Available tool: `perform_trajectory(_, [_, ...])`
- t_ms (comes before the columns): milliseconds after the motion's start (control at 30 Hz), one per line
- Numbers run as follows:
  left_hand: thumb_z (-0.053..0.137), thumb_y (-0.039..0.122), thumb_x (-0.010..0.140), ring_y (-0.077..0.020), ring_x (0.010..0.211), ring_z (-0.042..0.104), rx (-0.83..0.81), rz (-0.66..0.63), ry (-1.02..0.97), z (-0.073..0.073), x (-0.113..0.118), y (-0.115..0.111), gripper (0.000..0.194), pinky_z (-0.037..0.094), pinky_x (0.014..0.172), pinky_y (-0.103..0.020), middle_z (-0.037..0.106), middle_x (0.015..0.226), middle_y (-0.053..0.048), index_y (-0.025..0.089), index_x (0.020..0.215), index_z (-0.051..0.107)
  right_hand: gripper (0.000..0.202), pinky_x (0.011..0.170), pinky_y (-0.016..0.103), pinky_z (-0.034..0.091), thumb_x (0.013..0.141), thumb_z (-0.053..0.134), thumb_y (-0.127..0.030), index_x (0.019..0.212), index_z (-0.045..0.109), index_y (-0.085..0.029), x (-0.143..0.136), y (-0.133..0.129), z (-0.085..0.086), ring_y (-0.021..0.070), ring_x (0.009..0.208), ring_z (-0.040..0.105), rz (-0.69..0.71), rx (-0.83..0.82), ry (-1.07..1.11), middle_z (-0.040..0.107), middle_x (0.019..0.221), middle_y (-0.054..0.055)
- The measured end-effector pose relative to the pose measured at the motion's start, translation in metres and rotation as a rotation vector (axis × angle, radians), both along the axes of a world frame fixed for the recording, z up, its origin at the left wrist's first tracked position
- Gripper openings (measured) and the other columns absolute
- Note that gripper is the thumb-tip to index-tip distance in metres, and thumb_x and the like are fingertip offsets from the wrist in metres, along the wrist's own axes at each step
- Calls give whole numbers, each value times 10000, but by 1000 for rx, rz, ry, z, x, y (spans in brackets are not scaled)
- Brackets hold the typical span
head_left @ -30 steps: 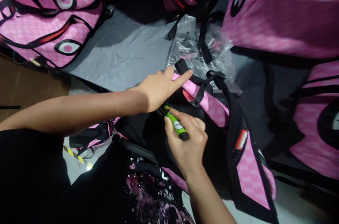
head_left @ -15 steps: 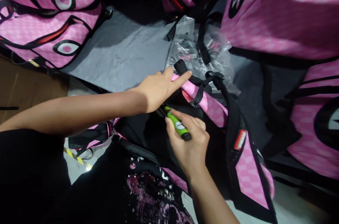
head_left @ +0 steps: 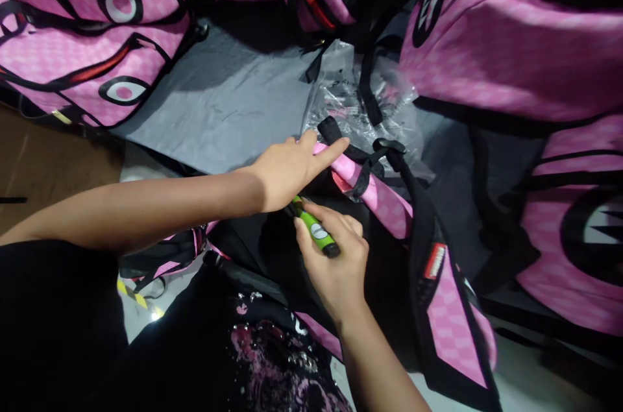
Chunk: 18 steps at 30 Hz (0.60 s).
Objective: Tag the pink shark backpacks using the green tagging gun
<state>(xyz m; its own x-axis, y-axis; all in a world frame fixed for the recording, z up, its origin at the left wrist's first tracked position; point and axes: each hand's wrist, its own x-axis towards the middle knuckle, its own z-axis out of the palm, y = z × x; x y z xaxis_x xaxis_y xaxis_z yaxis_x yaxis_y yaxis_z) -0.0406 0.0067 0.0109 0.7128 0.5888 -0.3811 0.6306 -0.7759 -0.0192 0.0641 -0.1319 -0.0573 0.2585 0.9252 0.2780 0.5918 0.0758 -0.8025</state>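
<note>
**Two hands at work on a pink backpack**

The left hand lies flat on the pink backpack, fingers stretched toward two o'clock along its pink strap and holding nothing. Just below, at five o'clock from it, the right hand has its fingers closed around a green tool, tip pointing toward ten o'clock into the black opening. A clear plastic bag lies at twelve o'clock.

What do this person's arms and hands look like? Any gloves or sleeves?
No gloves: the left hand and right hand are bare, and both forearms are uncovered, with no watch or rings showing. A black top with a sparkly pink print is worn.
</note>
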Motion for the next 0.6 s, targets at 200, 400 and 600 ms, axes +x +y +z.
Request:
perform_trajectory(200, [509, 24, 832, -259, 1057, 590, -21, 1, -9, 0, 1, 1, 956, 519, 808, -341, 420, 1338, -168, 268, 1596, -11, 167, 829, 356, 501, 863, 696, -233, 1028, 715, -210, 6, 2, 3, 188, 861, 707, 51, -14, -2, 769, 994, 36])
perform_trajectory(400, [482, 13, 840, -256, 1059, 591, -14, 19, -8, 0, 1, 0, 939, 519, 810, -343, 422, 1336, -162, 288, 1595, -4, 172, 820, 363, 494, 865, 698, -243, 1033, 712, -212, 4, -2, 3, 191, 833, 710, 2, -16, -55, 772, 976, 30])
perform_trajectory(600, [464, 15, 849, -255, 1052, 595, -1, 16, -22, -2, 0, -1, 921, 521, 806, -343, 424, 1326, -160, 288, 1596, -2, 169, 823, 366, 506, 864, 698, -259, 1026, 720, -218, 4, -3, 4, 198, 830, 710, 16, -37, -37, 771, 962, 32])
